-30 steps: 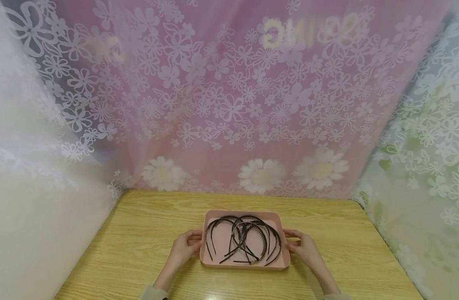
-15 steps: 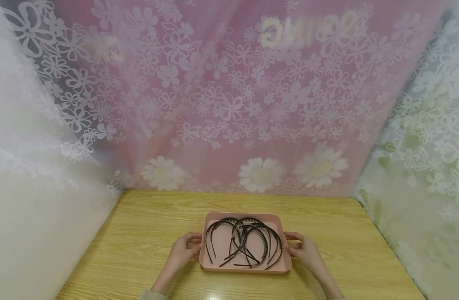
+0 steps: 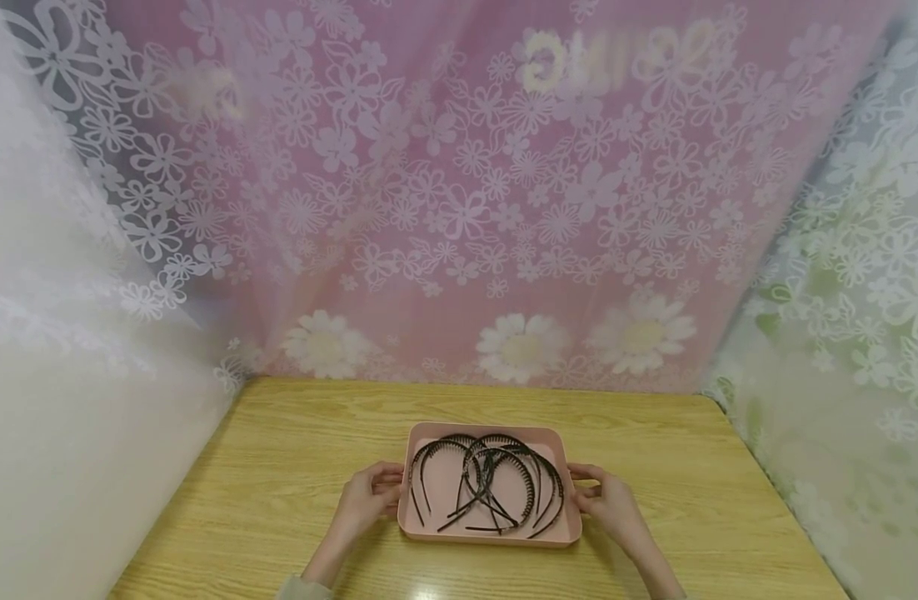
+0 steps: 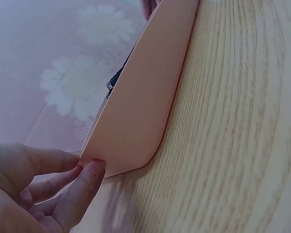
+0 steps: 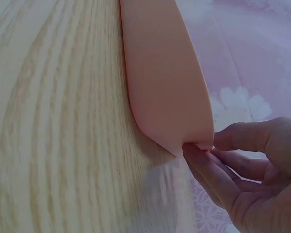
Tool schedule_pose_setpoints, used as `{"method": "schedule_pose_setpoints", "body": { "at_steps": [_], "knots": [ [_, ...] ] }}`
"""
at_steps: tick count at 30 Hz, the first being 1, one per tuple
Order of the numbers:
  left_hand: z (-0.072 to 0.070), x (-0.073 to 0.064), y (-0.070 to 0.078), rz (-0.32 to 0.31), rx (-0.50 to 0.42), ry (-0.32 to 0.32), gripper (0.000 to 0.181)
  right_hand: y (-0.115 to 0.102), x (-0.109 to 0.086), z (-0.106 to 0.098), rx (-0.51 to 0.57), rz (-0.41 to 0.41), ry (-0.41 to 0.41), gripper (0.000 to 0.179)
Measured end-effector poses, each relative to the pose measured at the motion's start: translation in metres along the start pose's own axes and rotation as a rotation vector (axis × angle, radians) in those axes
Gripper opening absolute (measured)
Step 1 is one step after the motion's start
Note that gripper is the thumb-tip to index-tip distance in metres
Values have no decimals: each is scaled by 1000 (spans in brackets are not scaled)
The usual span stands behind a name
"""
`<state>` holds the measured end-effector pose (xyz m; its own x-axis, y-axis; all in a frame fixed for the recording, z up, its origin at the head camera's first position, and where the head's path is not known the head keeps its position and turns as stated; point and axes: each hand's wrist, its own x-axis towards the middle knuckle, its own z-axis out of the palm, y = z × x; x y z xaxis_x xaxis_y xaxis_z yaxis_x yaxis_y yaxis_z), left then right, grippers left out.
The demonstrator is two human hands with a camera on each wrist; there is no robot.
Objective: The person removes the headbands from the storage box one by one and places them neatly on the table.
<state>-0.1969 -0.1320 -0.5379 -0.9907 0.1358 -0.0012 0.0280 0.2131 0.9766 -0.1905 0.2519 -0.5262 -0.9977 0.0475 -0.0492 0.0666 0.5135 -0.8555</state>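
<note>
- Currently, a pink, shallow, rectangular tray with rounded corners [image 3: 489, 540] is sitting on the near part of a yellowish wood-grain desk [image 3: 309, 433], its long sides running left to right.
- Several dark, thin, arch-shaped headbands with comb-like teeth [image 3: 532, 492] are lying inside the tray, overlapping and crossing one another mostly in its middle and right; their exact number is hard to tell.
- The left hand [image 3: 364, 498] is gripping the tray's left end, its thumb and fingers pinching the edge near the corner, as the left wrist view is showing.
- The right hand [image 3: 611, 504] is gripping the opposite end in a matching way, thumb at the rim and fingertips pressing on the outer wall.
- In the left wrist view, a bit of a dark headband is peeking over the rim, and the other hand's fingers are showing at the far end.
- Behind the desk, a pink translucent curtain printed with white flowers [image 3: 444, 233] is hanging; a whitish sheet [image 3: 92, 400] is hanging at the left and a pale green-and-white floral sheet [image 3: 841, 333] at the right.
</note>
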Motion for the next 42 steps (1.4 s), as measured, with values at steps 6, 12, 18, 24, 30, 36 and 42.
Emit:
{"method": "schedule_pose_setpoints", "body": {
  "at_steps": [6,12,18,24,30,36,42],
  "knots": [
    [-1,0,0,-6,-17,-6,31,-2,-1,0,-22,-13,9,46],
    [-1,2,-2,-17,-29,-6,31,0,-1,-3,-99,-78,7,45],
    [-1,2,-3,-13,-26,-8,31,4,0,-6,-227,-224,-36,47],
    [-2,2,-3,-6,-26,-8,32,6,2,-4,-492,-481,4,52],
    [-3,3,-4,-32,-33,-7,33,8,8,1,-588,-629,-12,59],
    [-2,2,-3,-22,-35,-19,32,12,8,3,-716,-640,15,65],
    [-3,1,-1,-21,-22,-25,32,10,5,0,-751,-566,-11,65]
  ]
}}
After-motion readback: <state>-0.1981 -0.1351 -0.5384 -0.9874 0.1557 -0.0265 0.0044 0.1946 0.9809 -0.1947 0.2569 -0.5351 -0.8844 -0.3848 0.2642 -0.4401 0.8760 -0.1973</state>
